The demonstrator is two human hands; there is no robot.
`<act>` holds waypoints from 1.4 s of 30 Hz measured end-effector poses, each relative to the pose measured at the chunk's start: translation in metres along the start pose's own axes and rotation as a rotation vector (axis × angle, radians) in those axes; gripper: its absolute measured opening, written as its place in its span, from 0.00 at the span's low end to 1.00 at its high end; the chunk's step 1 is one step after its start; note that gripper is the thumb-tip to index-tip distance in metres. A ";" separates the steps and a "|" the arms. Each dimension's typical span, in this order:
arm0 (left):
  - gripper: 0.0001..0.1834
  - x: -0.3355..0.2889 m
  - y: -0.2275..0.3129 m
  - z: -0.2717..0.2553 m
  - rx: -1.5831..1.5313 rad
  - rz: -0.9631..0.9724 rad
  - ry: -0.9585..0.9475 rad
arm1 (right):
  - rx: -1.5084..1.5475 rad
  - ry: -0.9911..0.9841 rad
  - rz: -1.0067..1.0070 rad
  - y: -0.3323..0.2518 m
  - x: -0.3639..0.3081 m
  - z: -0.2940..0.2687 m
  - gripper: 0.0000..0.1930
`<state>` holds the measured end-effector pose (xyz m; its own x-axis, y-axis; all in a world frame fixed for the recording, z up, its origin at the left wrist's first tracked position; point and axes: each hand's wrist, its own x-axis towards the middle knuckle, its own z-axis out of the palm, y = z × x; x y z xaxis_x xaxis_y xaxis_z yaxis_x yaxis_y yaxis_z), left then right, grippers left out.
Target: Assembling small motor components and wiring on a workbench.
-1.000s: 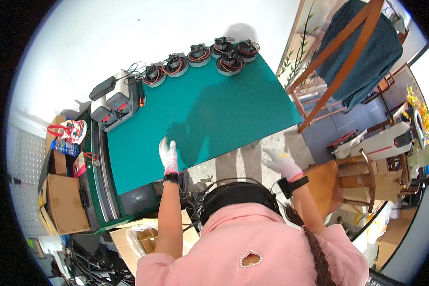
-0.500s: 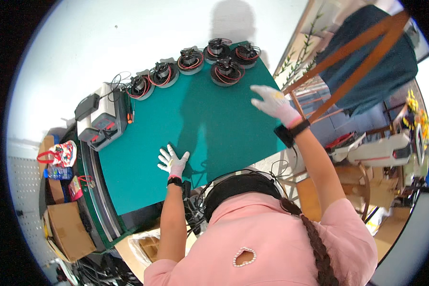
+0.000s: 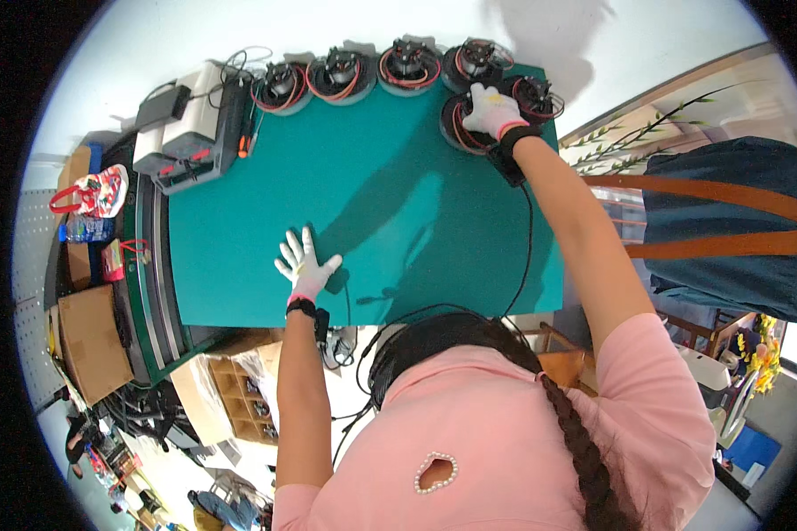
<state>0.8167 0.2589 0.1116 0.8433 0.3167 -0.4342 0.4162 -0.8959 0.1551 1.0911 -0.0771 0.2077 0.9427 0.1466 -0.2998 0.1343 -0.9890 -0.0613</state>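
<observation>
My left hand [image 3: 305, 267], in a white glove with a pink cuff, hovers over or rests on the front left of the green table mat [image 3: 363, 190]. Its fingers are spread and hold nothing. At the back right, my gloved right hand [image 3: 494, 111] has its fingers closed over the top of a round black motor unit [image 3: 456, 131] with red wires. The hand hides much of that unit. Similar motor units with coiled wires stand close by: one behind [image 3: 476, 60], one to the right [image 3: 538, 97], and several more along the back edge, such as one [image 3: 409, 65].
A grey-and-beige machine [image 3: 190, 128] with a black box on top stands at the back left, an orange-handled screwdriver [image 3: 243, 144] beside it. A black cable [image 3: 530, 239] hangs from my right wrist. Cardboard boxes [image 3: 97, 341] are at left; a dark cloth bag [image 3: 726, 230] at right.
My right hand has moved from open air by the mat's right edge to the front motor unit and closed on it. The view has shifted; my left hand stays spread.
</observation>
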 end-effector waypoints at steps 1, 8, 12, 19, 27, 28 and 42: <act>0.55 -0.001 0.004 -0.004 0.002 -0.020 -0.020 | 0.011 0.016 -0.001 0.001 0.000 0.000 0.31; 0.54 0.002 0.009 -0.011 0.019 -0.036 -0.053 | -0.008 0.125 -0.255 -0.001 -0.068 0.002 0.25; 0.53 -0.001 0.003 -0.008 0.026 -0.036 -0.048 | -0.003 0.019 -0.387 -0.024 -0.155 0.012 0.25; 0.53 0.002 0.003 -0.003 0.062 0.026 0.001 | 0.000 -0.042 -0.373 -0.052 -0.245 0.052 0.27; 0.52 0.000 0.000 -0.004 0.053 0.036 -0.027 | -0.006 0.006 -0.357 -0.062 -0.269 0.073 0.29; 0.52 0.002 -0.002 -0.004 0.053 0.037 -0.025 | -0.001 0.014 -0.362 -0.063 -0.270 0.074 0.29; 0.23 -0.063 0.133 -0.012 -0.598 0.473 -0.594 | 0.598 -0.051 -0.346 -0.004 -0.260 0.080 0.35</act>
<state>0.8228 0.1235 0.1704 0.7269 -0.3926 -0.5635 0.3207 -0.5315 0.7840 0.8214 -0.1099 0.2098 0.8582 0.4675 -0.2119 0.2195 -0.7075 -0.6718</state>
